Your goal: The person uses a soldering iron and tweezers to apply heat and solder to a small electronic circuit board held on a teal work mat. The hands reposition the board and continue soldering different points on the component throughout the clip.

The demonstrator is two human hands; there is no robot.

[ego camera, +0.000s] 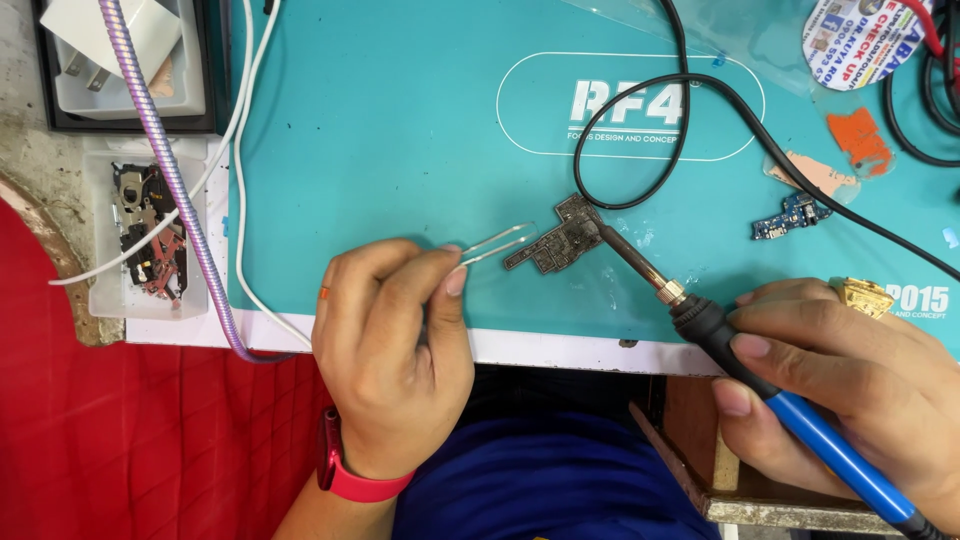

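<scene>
Head-cam view down onto a teal work mat (400, 150). At far left, a clear tray of small parts (145, 235), w/ a purple braided cable (170, 170) and a white cable (240, 130) running past it. The left hand (395, 350) is pinched shut on metal tweezers (495, 245), their tips just beside a small dark circuit board (560, 243) lying mid-mat. The right hand (850, 385) is wrapped around a blue-handled soldering iron (760, 385), whose tip seems to touch the board's right end. To do this well, probably pin the board firmly w/ the tweezers and keep the iron's contact brief. A black cord (640, 130) loops above; a small blue board (790, 217) lies right. The mat sits on a white-edged bench with red cloth at left.
</scene>
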